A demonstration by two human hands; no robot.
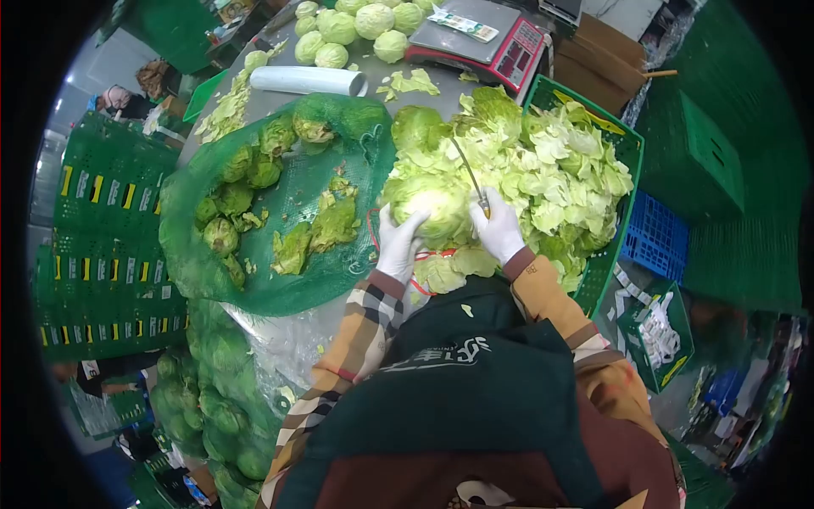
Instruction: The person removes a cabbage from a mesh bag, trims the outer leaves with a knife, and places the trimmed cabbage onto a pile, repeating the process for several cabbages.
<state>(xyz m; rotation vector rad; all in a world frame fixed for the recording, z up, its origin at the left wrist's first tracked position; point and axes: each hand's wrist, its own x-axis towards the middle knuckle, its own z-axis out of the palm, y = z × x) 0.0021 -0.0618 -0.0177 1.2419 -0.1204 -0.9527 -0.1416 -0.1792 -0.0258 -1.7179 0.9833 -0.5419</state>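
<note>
My left hand [397,243], in a white glove, grips the lower left side of a pale green cabbage head [434,204] at the table's near edge. My right hand [498,227], also gloved in white, is closed around the handle of a knife [471,176]. Its thin blade points up and away over the cabbage. Loose outer leaves [449,270] lie just under both hands.
A green crate [627,153] heaped with cut leaves stands to the right. A green net sack [280,204] with several small cabbages lies to the left. Trimmed heads [356,25], a film roll [307,80] and a scale [483,38] sit at the back. Green crates surround the table.
</note>
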